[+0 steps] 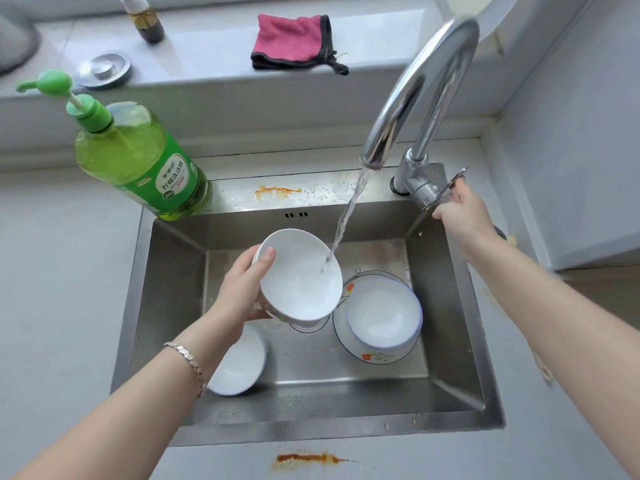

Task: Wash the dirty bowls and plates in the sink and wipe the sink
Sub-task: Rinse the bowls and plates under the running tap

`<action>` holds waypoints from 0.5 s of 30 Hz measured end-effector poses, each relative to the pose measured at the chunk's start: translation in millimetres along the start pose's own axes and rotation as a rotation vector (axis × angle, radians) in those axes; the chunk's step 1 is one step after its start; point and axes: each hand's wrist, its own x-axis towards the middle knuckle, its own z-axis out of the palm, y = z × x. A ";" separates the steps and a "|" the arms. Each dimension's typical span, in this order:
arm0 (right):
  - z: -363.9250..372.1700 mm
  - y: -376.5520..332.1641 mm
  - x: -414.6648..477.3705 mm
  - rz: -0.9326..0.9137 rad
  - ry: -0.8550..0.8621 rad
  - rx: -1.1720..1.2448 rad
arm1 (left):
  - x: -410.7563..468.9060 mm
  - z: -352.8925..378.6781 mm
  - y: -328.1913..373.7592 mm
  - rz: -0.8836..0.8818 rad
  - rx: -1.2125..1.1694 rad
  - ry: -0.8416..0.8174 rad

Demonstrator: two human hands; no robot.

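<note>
Now the left hand (242,289) grips a white bowl (301,278) above the middle of the sink (173,306), thumb curled over the rim and fingers wrapped underneath. The bowl is tilted, and the stream (346,220) from the tap (415,98) falls into it. At the sink's back right corner, the right hand (460,216) has its fingers curled around the tap's lever (446,188).

On the sink floor, a second bowl (242,365) lies at the front left, partly hidden under the left wrist. A plate (377,356) with a flower pattern sits at the right, with a third bowl (384,313) on it.

A green soap bottle (138,154) stands at the sink's back left corner. An orange stain (277,191) marks the sink's back rim, and another stain (304,459) lies just in front of the sink. On the ledge behind the sink are a pink cloth (294,39), a metal plug (104,69) and a dark bottle (145,19).
</note>
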 end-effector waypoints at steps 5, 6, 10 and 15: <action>-13.6 -3.1 -7.0 0.006 -0.126 -0.288 | -6.7 -11.4 -0.2 -0.037 0.073 0.140; -12.5 0.8 -15.9 0.000 -0.142 -0.331 | -6.6 -17.0 -0.6 -0.024 0.117 0.175; 9.7 28.7 -57.4 0.031 -0.256 -0.450 | -2.2 -49.7 -3.4 0.108 0.505 0.257; 50.1 53.1 -105.8 0.062 -0.424 -0.438 | -7.3 -70.8 1.2 0.157 1.060 0.316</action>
